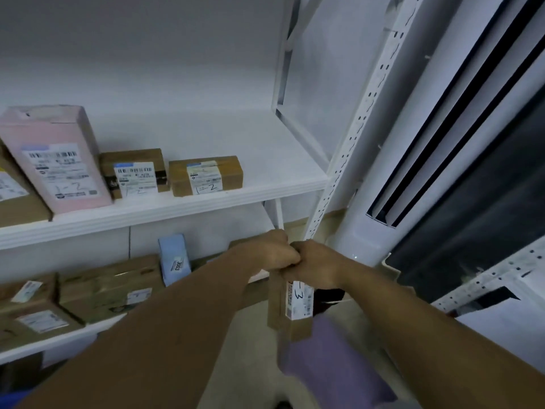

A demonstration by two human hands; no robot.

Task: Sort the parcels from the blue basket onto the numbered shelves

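Note:
A narrow brown cardboard parcel [287, 314] hangs upright in front of the lower shelf's right end, its white label marked with a handwritten 3. My left hand [271, 250] and my right hand [314, 262] both grip its top end, knuckles touching. The upper shelf [165, 208] carries a pink parcel [56, 157] and two small brown boxes [134, 172] [206, 175], each labelled 1-2. The lower shelf [59, 339] holds several brown boxes and a light blue parcel [174, 258]. A sliver of the blue basket [11, 401] shows at the bottom left.
The white perforated shelf upright [351, 143] stands just behind my hands. A white column [413, 143] and a dark slatted panel [472, 143] fill the right side. A purple blurred shape [333, 364] lies below the parcel over a beige floor.

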